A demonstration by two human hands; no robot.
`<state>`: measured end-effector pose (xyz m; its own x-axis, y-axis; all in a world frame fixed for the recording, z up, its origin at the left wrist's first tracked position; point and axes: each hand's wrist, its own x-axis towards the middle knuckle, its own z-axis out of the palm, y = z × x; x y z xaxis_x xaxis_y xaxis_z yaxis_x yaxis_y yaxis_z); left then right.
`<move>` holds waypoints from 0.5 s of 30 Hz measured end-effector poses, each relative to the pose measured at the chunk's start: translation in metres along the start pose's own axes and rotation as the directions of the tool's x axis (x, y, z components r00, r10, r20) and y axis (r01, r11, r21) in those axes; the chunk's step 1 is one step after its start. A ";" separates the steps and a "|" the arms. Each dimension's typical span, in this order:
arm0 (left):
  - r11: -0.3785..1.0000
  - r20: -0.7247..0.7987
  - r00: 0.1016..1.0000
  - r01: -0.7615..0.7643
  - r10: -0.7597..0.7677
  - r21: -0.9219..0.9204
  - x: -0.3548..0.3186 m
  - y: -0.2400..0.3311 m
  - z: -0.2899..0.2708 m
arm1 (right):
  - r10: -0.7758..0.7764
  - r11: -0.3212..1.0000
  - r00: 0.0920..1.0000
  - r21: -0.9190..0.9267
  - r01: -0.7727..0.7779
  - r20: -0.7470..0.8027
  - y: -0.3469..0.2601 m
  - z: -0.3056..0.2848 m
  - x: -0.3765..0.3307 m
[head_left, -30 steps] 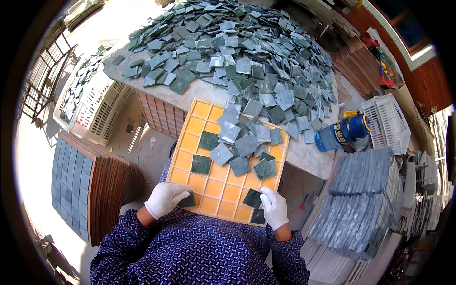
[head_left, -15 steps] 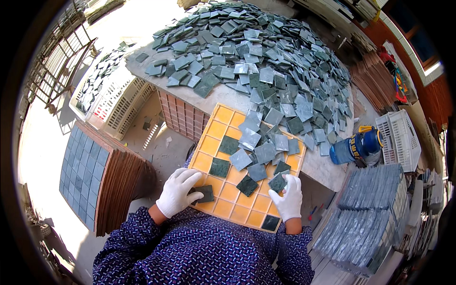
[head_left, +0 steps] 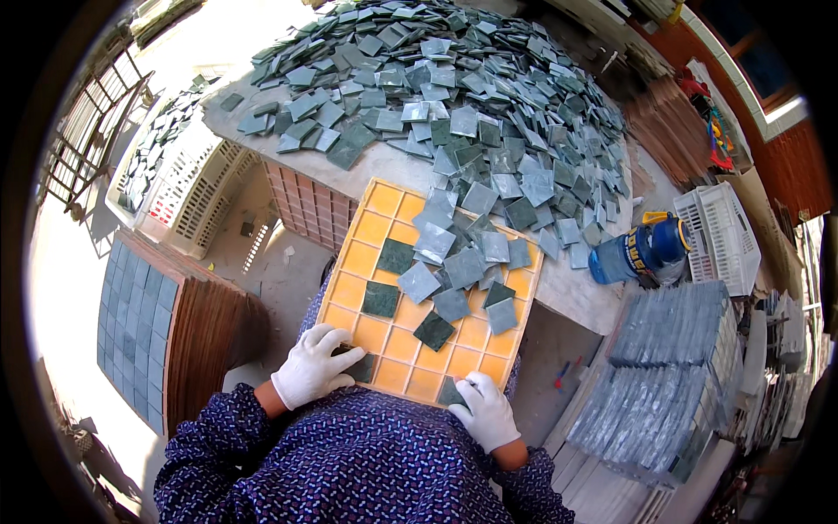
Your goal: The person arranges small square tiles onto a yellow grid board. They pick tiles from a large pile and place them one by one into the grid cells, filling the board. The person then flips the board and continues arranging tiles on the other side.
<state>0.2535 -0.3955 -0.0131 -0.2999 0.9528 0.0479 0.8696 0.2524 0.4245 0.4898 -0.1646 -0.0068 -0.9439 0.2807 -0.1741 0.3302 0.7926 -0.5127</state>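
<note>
Both gloved hands have slid toward the near edge of the orange grid tray [head_left: 384, 205] since 0.5 s ago, and the right one has dropped from mid-tray to the near right corner. Left hand [head_left: 312, 370]: white glove, fingers spread and pressed flat on a dark green tile [head_left: 361, 367] at the near left corner, not clenched, nothing gripped. Right hand [head_left: 489, 410]: fingers loosely curled over a second dark tile [head_left: 450, 393] at the near edge; cannot tell whether it is pinched or only pushed. Tray leans from the person's lap up to the worktable [head_left: 384, 166], its far end buried under loose grey-green tiles [head_left: 454, 262] spilling off the big heap [head_left: 471, 79]. Judged handling: small square glazed tiles, stiff, light singly, likely slick on the face and prone to chipping at corners; best taken by 2 opposite edges with fingertips, or slid flat into a cell. Looks: dark green mottled faces, paler grey ones mixed in, several already seated in cells. Far right, near the table edge, a blue jug [head_left: 642, 251], a white crate [head_left: 720, 236], and stacked tile sheets [head_left: 663, 367].
</note>
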 end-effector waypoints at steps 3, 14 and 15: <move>0.999 -0.004 0.999 -0.047 0.047 -0.004 -0.002 -0.004 0.006 | 0.006 1.000 0.998 -0.003 -0.006 -0.065 -0.005 0.011 -0.001; 0.985 -0.002 0.986 -0.167 0.167 -0.044 0.012 -0.006 0.000 | -0.007 0.997 0.901 -0.068 -0.025 -0.433 -0.018 0.000 0.079; 0.991 -0.054 0.990 -0.131 0.130 -0.013 0.018 -0.007 -0.002 | 0.006 0.990 0.861 -0.116 -0.075 -0.509 -0.017 -0.002 0.092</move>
<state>0.2416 -0.3805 -0.0135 -0.2050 0.9670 0.1515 0.8962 0.1233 0.4262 0.3977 -0.1510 -0.0119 -0.8077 0.5217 0.2748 0.3987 0.8266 -0.3973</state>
